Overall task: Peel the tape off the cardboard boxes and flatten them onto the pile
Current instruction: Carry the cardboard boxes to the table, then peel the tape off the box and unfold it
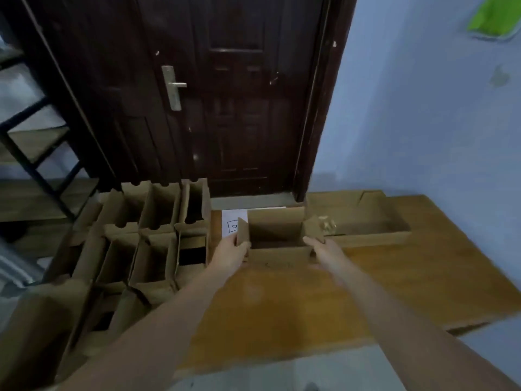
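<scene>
Hands: two – left hand point(229, 253), right hand point(324, 249), both on one open cardboard box point(277, 235).
Open boxes in cluster point(146, 238) at left: at least eight visible, exact total unclear, some cut by frame edge.
Flattened cardboard sheet point(310, 300) on floor: one large.
Shallow open box point(369, 221) at right: one.
White paper point(232, 222) with mark: one.
Door point(225, 94): one – one handle point(173, 87).
Black rack point(33, 142): one.
</scene>
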